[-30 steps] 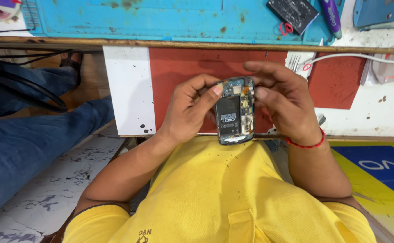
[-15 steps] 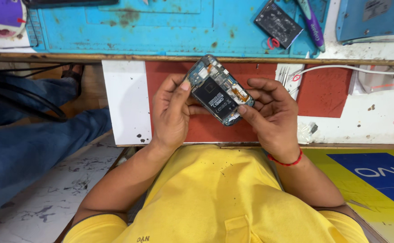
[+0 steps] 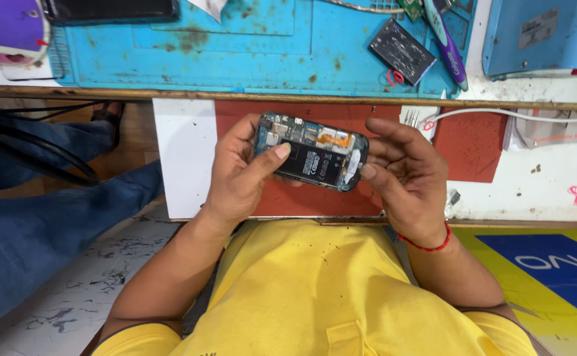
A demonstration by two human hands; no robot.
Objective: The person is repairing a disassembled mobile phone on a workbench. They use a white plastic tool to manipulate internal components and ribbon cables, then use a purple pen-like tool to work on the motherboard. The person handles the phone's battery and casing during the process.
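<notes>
An opened mobile phone (image 3: 311, 151), its back cover off with battery and circuit parts exposed, lies sideways between both hands above a red pull-out board (image 3: 473, 142). My left hand (image 3: 239, 175) grips its left end, thumb pressed across the black battery. My right hand (image 3: 407, 175) holds the right end with fingertips on the edge; a red thread circles that wrist.
A blue work mat (image 3: 249, 46) covers the bench behind. On it lie a black battery (image 3: 402, 51) and a purple pen-like tool (image 3: 448, 39). A white cable (image 3: 512, 113) runs right. Another person's legs in blue jeans (image 3: 44, 217) are at the left.
The phone has been turned from upright to diagonal to lying sideways, and both hands have shifted with it up toward the bench edge.
</notes>
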